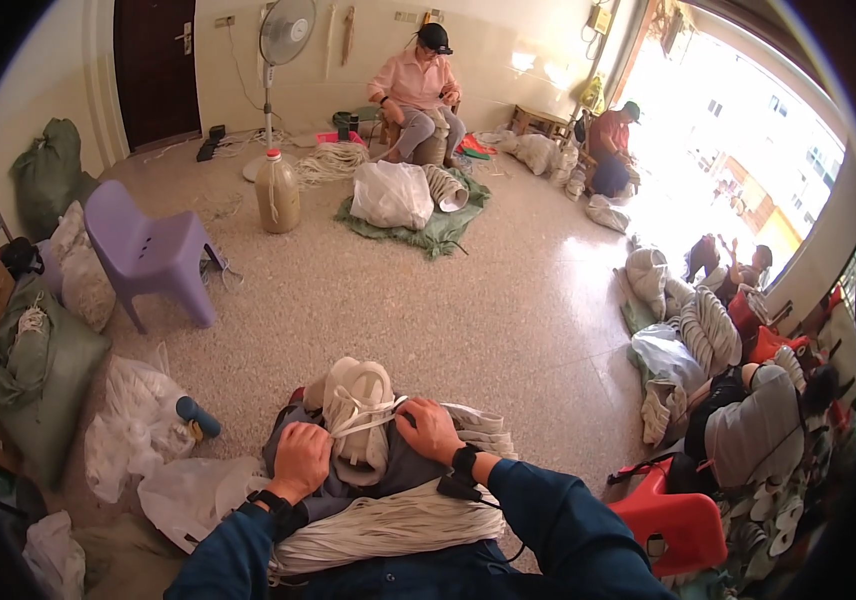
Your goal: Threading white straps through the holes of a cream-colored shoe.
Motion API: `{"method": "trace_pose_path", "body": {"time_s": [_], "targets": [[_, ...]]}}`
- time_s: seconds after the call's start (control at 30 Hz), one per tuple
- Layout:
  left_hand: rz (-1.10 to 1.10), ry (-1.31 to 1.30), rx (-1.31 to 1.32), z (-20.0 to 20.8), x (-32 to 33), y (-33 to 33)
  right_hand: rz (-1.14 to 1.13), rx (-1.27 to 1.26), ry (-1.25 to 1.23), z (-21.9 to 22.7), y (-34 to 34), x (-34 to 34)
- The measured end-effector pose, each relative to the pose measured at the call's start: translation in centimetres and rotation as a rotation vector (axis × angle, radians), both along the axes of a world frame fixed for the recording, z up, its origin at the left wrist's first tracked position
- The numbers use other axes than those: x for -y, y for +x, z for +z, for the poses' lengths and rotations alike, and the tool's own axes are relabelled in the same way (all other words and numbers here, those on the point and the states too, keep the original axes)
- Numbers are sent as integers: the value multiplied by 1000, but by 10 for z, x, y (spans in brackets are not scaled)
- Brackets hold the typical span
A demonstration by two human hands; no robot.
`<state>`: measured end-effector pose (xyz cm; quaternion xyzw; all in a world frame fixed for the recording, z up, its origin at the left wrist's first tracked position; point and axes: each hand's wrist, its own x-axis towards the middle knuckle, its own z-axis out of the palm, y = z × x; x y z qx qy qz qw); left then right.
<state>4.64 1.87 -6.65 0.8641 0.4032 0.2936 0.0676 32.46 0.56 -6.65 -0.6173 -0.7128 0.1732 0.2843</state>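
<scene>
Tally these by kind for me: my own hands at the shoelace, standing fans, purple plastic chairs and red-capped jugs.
Left hand and right hand at the shoelace: 2
Standing fan: 1
Purple plastic chair: 1
Red-capped jug: 1
Total: 5

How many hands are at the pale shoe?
2: the wearer's left hand on the shoe's left side, the right hand on its right, both at the white lace. None seem hidden.
</scene>
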Motion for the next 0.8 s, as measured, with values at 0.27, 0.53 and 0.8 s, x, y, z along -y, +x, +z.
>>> {"method": "trace_pose_path", "body": {"time_s": [0.27, 0.53, 0.8], "targets": [[0, -7, -11, 2, -1, 5, -27, 0, 50, -5, 0, 1], [2, -17, -21, 3, 1, 3, -8, -5, 75, -6, -1, 0], [-10, 17, -18, -2, -3, 8, -27, -21, 59, -4, 2, 2]]}}
